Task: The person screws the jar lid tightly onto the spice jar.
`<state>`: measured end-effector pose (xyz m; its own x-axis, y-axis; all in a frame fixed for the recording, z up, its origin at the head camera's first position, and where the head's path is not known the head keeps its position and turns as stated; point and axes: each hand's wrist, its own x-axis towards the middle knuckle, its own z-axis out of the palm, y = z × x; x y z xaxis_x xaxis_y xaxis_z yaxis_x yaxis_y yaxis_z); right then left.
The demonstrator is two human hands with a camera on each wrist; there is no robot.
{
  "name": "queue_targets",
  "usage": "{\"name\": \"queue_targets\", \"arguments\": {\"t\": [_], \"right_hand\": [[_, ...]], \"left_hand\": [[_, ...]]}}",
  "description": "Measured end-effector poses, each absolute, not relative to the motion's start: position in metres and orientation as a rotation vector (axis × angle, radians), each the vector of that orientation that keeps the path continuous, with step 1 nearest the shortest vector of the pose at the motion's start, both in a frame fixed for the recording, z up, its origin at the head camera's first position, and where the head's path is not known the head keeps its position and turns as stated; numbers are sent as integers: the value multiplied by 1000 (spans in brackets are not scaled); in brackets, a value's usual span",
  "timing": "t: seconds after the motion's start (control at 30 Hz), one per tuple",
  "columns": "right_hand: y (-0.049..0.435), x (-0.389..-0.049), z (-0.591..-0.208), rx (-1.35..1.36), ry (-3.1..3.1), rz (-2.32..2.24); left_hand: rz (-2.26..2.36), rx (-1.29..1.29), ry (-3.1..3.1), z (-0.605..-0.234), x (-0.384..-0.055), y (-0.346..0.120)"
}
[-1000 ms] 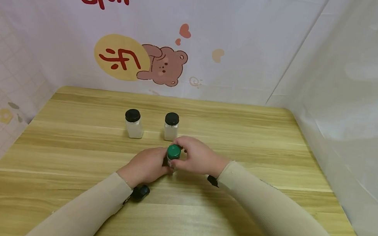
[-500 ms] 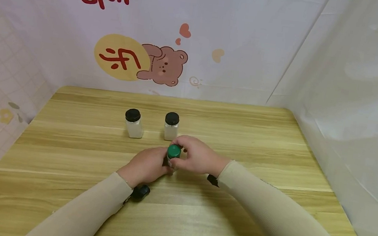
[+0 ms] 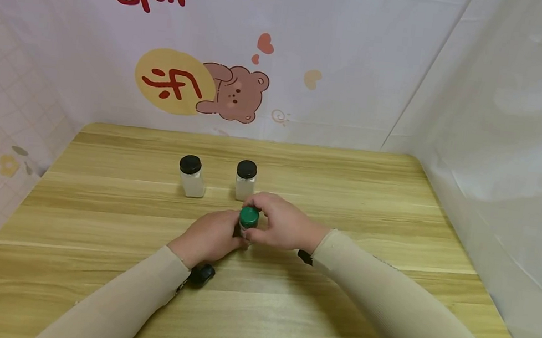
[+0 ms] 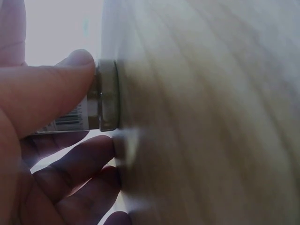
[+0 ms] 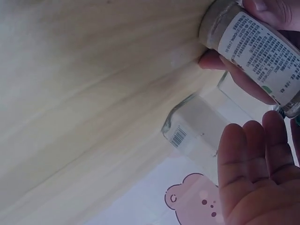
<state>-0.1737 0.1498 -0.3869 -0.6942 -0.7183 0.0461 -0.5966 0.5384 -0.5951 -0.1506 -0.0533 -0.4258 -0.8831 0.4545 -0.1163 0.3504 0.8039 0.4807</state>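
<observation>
Both hands meet at a small spice jar with a green cap (image 3: 249, 216), standing near the middle of the table in the head view. My left hand (image 3: 208, 234) grips its lower body from the left. At the top, my right hand (image 3: 287, 224) pinches around the cap with thumb and forefinger. A printed paper label on the jar (image 5: 260, 56) shows in the right wrist view, where the other right fingers (image 5: 253, 154) extend beside it. The left wrist view has the left thumb (image 4: 51, 89) across the jar, its base (image 4: 110, 96) at or just above the tabletop.
Two clear jars with black lids stand behind the hands: a left one (image 3: 193, 179) and a right one (image 3: 245, 182), the latter close to the right fingers. The wooden table (image 3: 348, 200) ends at a white printed curtain (image 3: 343, 60) behind and at both sides.
</observation>
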Motion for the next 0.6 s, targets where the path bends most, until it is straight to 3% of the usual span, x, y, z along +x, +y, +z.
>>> {"name": "queue_targets", "arguments": {"t": [0.6], "right_hand": [[150,-172,-387,-1053,2601,-873]], "left_hand": [[671,625,2757,-423,-150,-53]]}}
